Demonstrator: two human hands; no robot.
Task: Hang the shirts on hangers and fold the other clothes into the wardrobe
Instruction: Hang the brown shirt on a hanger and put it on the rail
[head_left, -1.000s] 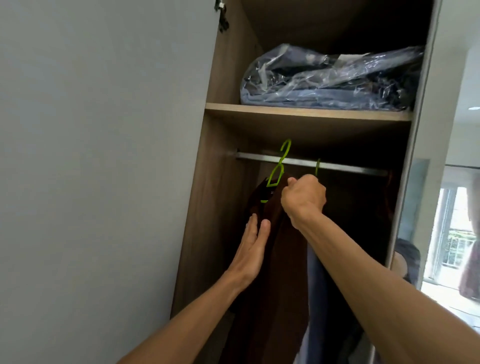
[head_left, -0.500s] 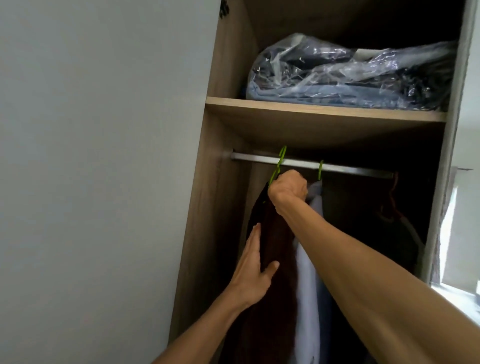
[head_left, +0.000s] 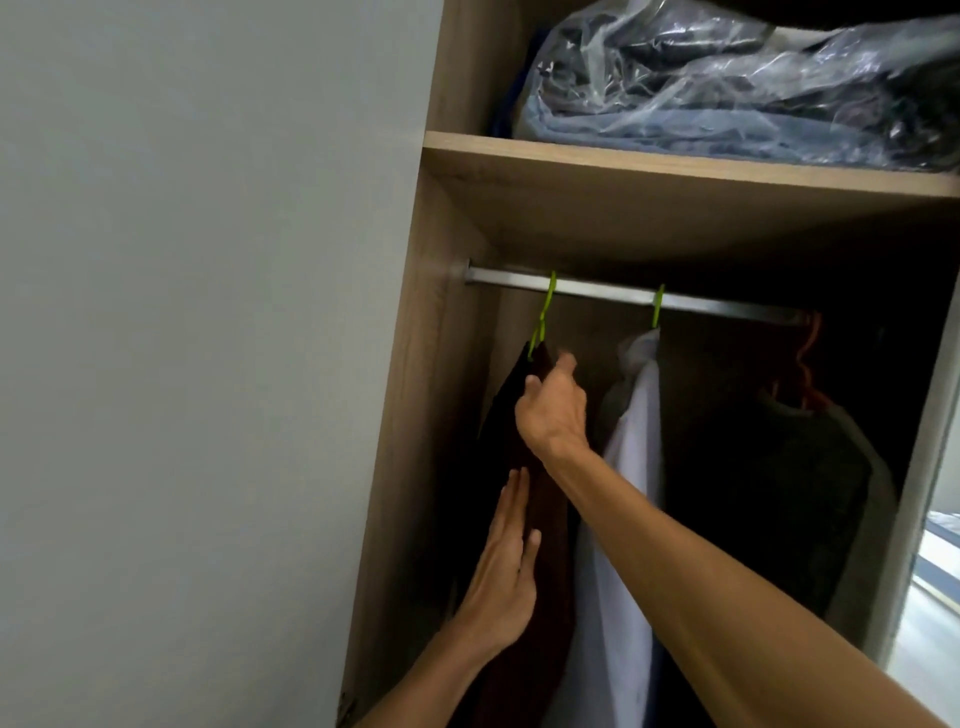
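A dark brown shirt (head_left: 511, 431) hangs on a green hanger (head_left: 543, 319) whose hook sits over the metal rail (head_left: 727, 309) at the wardrobe's left end. My right hand (head_left: 553, 410) is just below the hook at the shirt's shoulder, with its fingers loosened and spread and nothing gripped. My left hand (head_left: 501, 577) lies flat, fingers straight, against the shirt's side lower down. To the right, a white shirt (head_left: 631, 467) hangs on a second green hanger (head_left: 657, 306).
A dark garment (head_left: 789, 467) hangs on an orange hanger (head_left: 805, 358) further right. The wooden shelf (head_left: 623, 161) above holds a clear plastic bag of folded clothes (head_left: 727, 83). The grey wardrobe door (head_left: 208, 312) stands at my left.
The green hanger's hook went over the rail. My right hand let go of the hanger and dropped a little. My left hand slid lower along the brown shirt.
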